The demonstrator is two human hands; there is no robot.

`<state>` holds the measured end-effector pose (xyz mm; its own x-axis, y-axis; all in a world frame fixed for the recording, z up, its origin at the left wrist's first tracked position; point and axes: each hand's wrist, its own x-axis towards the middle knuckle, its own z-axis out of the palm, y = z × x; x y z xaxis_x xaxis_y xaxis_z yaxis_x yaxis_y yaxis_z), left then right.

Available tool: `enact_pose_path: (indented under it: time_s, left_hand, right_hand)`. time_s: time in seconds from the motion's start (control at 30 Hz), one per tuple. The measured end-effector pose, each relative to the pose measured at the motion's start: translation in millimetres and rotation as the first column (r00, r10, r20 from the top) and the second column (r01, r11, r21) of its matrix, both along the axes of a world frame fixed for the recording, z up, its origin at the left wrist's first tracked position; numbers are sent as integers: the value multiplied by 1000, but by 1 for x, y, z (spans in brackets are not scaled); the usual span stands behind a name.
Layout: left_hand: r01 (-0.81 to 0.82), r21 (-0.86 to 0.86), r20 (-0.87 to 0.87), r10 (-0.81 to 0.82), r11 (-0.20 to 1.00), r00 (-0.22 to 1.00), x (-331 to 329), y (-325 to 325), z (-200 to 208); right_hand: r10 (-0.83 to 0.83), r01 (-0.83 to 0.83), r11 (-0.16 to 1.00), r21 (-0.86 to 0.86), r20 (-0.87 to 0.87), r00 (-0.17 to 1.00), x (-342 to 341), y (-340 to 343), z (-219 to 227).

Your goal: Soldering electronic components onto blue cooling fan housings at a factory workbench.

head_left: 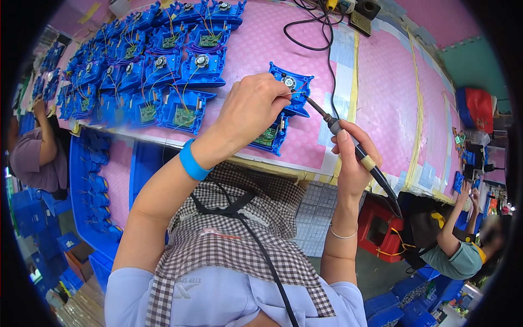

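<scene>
fingers (347,148) of my right hand (357,163) grasp a soldering iron (333,125), its tip slanting left to a blue housing (276,71); whether it touches, i cannot tell. my left hand (253,103) pinches a thin wire (298,91) over that housing, which lies on the pink bench (245,54) with a round speaker (289,83) inside. just nearer sits another blue housing (277,147) with a green board (267,137); similar housings (143,71) stand in rows to the left.

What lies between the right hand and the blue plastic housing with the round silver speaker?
In the head view, the slim black soldering iron reaches from the right hand toward that blue housing.
</scene>
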<state>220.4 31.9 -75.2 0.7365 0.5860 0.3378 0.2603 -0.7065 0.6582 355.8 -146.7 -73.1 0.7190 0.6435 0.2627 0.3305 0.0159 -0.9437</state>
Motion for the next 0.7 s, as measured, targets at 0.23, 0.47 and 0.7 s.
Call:
enact_pose_path:
  time_s: [0.23, 0.47, 0.7]
  left_hand:
    - [-9, 0, -25, 9, 1000, 1000, 1, 0, -2]
    - [-206, -180, 119, 229, 962, 966, -29, -9, 22]
    - [-295, 9, -118, 293, 956, 949, -42, 0, 11]
  right_hand:
    - [-8, 8, 1000, 5, -20, 1000, 1, -1, -1]
    - [-83, 85, 995, 61, -27, 996, -1, -5, 1]
    - [6, 3, 987, 162, -55, 998, -5, 5, -1]
